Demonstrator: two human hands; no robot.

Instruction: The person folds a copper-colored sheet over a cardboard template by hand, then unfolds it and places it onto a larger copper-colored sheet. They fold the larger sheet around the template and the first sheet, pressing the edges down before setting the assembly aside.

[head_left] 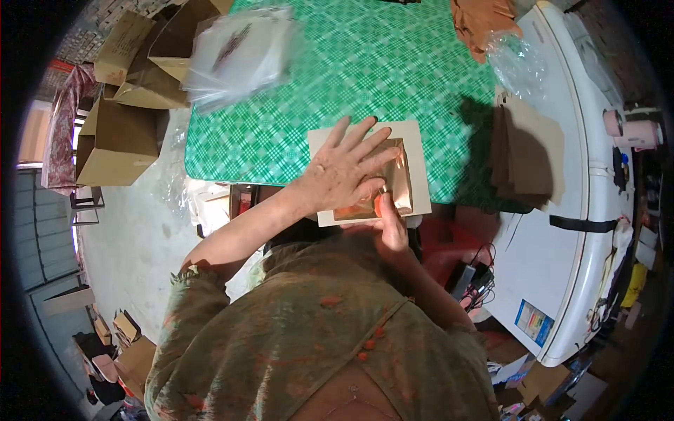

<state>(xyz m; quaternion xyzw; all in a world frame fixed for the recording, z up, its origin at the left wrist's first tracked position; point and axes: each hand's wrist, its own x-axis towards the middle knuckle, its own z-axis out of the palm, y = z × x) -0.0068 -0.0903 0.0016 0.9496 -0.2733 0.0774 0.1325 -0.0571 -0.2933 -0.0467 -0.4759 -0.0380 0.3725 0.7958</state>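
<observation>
A: What does the left hand [345, 170] do?

B: It lies flat, palm down, on a shiny copper-coloured packet [379, 184]. The fingers are spread and stretched out, and they press on the packet's upper part.

A: And the right hand [390, 223]?

B: It comes from below, at the near edge of the table. Its fingers are curled together, and the thumb with a finger seems to pinch the lower edge of the packet. I cannot tell exactly how much it grips.

A: Where is the packet?

B: It lies on a pale cardboard sheet [420, 165]. The sheet rests on the green checked tablecloth [365, 77], at the near edge of the table, and its lower part hangs a little over this edge.

A: What else is on the table?

B: A pile of clear plastic bags [239, 52] at the far left corner, blurred. A stack of brown paper sheets [526, 151] at the right edge, partly over the border. At the far edge there is an orange-brown cloth [484, 21] and, just beside it, crumpled clear plastic [516, 63].

A: And around the table?

B: A white appliance [562, 231] stands to the right, touching the table's side. Open cardboard boxes [116, 137] stand on the floor to the left.
</observation>
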